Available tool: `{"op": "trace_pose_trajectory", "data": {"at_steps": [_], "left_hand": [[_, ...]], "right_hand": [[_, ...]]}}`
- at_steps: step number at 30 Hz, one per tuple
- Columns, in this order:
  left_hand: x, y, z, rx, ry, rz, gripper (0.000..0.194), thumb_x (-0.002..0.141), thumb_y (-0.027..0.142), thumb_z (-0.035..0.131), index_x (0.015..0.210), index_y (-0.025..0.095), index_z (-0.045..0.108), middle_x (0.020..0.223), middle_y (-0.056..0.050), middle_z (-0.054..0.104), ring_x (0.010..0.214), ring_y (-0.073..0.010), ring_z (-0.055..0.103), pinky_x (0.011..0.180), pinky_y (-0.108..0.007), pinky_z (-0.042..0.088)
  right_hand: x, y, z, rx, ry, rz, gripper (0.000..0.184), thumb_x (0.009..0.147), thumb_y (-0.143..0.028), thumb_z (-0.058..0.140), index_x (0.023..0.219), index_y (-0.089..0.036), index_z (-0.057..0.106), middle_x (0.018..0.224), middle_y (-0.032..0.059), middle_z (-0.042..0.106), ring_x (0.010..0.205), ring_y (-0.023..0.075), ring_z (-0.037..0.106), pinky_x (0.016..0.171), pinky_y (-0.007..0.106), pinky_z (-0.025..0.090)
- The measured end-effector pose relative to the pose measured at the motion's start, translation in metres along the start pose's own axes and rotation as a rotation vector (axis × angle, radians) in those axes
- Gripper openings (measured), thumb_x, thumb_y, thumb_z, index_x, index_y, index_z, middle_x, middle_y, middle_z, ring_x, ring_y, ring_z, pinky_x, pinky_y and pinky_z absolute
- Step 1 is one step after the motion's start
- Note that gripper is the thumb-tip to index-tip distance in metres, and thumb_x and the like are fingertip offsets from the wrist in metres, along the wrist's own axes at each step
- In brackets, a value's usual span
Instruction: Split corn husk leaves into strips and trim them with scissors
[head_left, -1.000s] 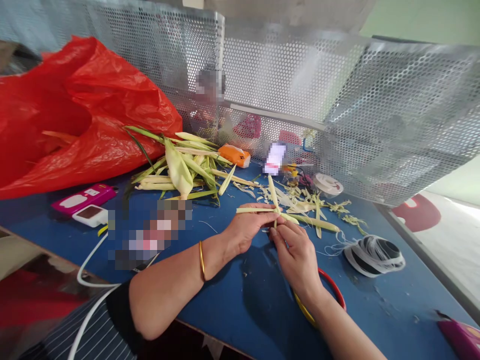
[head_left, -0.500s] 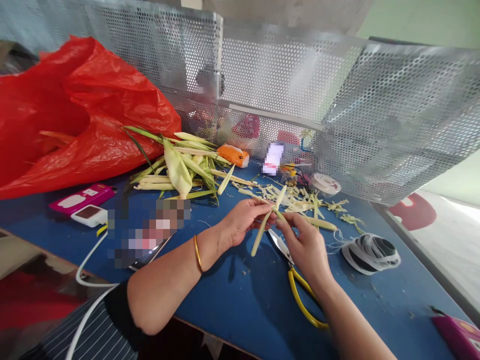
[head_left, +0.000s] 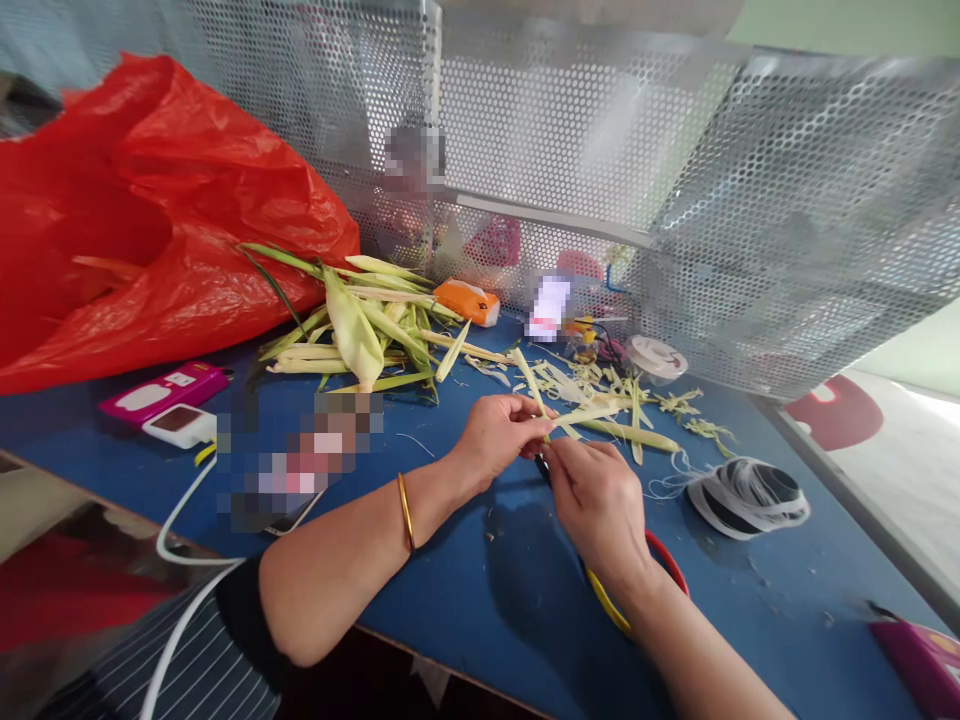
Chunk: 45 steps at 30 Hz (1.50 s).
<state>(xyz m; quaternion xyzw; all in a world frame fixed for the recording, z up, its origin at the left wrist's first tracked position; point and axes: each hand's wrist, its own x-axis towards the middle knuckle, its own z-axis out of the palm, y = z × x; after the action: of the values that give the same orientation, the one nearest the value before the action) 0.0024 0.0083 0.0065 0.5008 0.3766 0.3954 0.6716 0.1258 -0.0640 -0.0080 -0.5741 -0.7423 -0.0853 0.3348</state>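
Note:
My left hand [head_left: 499, 437] and my right hand [head_left: 600, 500] meet over the blue table, fingers closed on crossed pale green corn husk strips [head_left: 529, 380]. One strip points up and away from the left fingertips; another sticks out to the right above my right hand. The fingers hide where the strips cross. Beneath my right hand and wrist lies a pair of scissors with red and yellow handles [head_left: 666, 560], mostly covered. Just beyond the hands are husk scraps [head_left: 570, 385] and a longer husk piece [head_left: 637, 434].
A husk pile [head_left: 356, 335] lies beside a red plastic bag [head_left: 247, 200] at left. A spool of white thread [head_left: 750, 498] is at right, a tape roll [head_left: 656, 357] farther back. Phones, a white cable [head_left: 169, 530] and an orange tissue pack [head_left: 466, 302] share the table [head_left: 435, 570]. Perforated metal panels [head_left: 540, 130] stand behind.
The strips have turned in my fingers: the one that hung down toward me no longer shows. My right hand has rolled over, knuckles up, and now covers more of the scissors.

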Motion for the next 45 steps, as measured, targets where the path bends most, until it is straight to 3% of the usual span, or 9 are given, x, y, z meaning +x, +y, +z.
{"op": "trace_pose_trajectory", "data": {"at_steps": [6,9,12,16,22,29,33,39,45], "left_hand": [[0.004,0.003,-0.009,-0.030,-0.047,-0.058,0.011,0.078,0.018,0.067,0.087,0.013,0.071,0.062,0.001,0.062,0.050,-0.0072,0.054,0.054,-0.021,0.044],[0.006,0.002,-0.012,-0.059,-0.130,-0.117,0.013,0.076,0.021,0.069,0.086,0.014,0.071,0.062,0.001,0.060,0.052,-0.0075,0.054,0.055,-0.022,0.044],[0.004,0.001,-0.011,-0.032,-0.216,-0.193,0.015,0.073,0.027,0.072,0.079,0.014,0.068,0.061,0.001,0.059,0.053,-0.0085,0.053,0.055,-0.023,0.043],[0.000,0.001,-0.007,0.074,-0.237,-0.183,0.025,0.066,0.035,0.078,0.070,0.015,0.064,0.058,0.002,0.057,0.052,-0.0084,0.052,0.051,-0.022,0.039],[-0.003,0.001,-0.003,0.175,-0.273,-0.124,0.014,0.071,0.026,0.071,0.066,0.013,0.067,0.050,0.003,0.054,0.048,-0.0069,0.047,0.050,-0.021,0.037],[-0.004,-0.004,-0.001,0.280,-0.299,-0.106,0.013,0.071,0.027,0.072,0.068,0.014,0.069,0.053,0.001,0.058,0.050,-0.0089,0.053,0.050,-0.021,0.039],[-0.001,-0.015,-0.002,0.372,-0.351,-0.001,0.021,0.074,0.033,0.069,0.065,0.014,0.069,0.052,0.001,0.056,0.049,-0.0095,0.052,0.053,-0.023,0.042],[-0.002,-0.015,-0.003,0.447,-0.364,0.062,0.021,0.076,0.031,0.064,0.062,0.016,0.066,0.052,0.002,0.057,0.050,-0.0100,0.053,0.054,-0.023,0.041],[-0.004,-0.008,-0.003,0.422,-0.424,-0.061,0.019,0.073,0.030,0.065,0.060,0.017,0.064,0.050,0.003,0.055,0.048,-0.0102,0.052,0.049,-0.023,0.037]], "right_hand": [[0.005,0.004,-0.004,0.601,-0.104,0.478,0.044,0.092,-0.055,0.048,0.070,-0.020,0.063,0.065,0.0018,0.063,0.063,0.0167,0.056,0.061,0.028,0.040],[0.011,0.011,-0.002,1.000,0.049,0.767,0.045,0.075,-0.063,0.067,0.077,-0.018,0.068,0.065,0.0010,0.063,0.061,0.0161,0.058,0.059,0.028,0.044],[0.014,0.013,0.002,1.210,0.169,0.874,0.042,0.059,-0.050,0.085,0.080,-0.017,0.070,0.063,-0.0011,0.062,0.057,0.0125,0.056,0.059,0.026,0.047],[0.013,0.013,0.006,1.234,0.218,0.858,0.034,0.057,-0.041,0.087,0.073,-0.016,0.070,0.060,-0.0012,0.062,0.055,0.0114,0.054,0.059,0.027,0.047],[0.010,0.019,0.007,1.041,0.231,0.735,0.023,0.066,-0.038,0.080,0.064,-0.018,0.068,0.058,-0.0006,0.061,0.054,0.0140,0.054,0.060,0.031,0.045],[0.014,0.033,-0.012,0.408,0.271,0.445,0.025,0.081,-0.044,0.066,0.094,-0.022,0.071,0.091,0.0048,0.071,0.091,0.0244,0.063,0.086,0.041,0.045],[0.015,0.030,-0.020,0.113,0.168,0.193,0.019,0.082,-0.043,0.065,0.081,-0.026,0.071,0.094,0.0032,0.073,0.098,0.0255,0.063,0.108,0.050,0.025],[0.015,0.028,-0.015,0.457,-0.012,0.399,0.024,0.078,-0.039,0.064,0.062,-0.022,0.061,0.065,-0.0020,0.064,0.066,0.0175,0.057,0.075,0.034,0.042],[0.011,0.022,-0.007,0.543,0.125,0.503,0.025,0.076,-0.035,0.067,0.059,-0.021,0.057,0.061,-0.0022,0.057,0.063,0.0153,0.050,0.062,0.028,0.037]]}}
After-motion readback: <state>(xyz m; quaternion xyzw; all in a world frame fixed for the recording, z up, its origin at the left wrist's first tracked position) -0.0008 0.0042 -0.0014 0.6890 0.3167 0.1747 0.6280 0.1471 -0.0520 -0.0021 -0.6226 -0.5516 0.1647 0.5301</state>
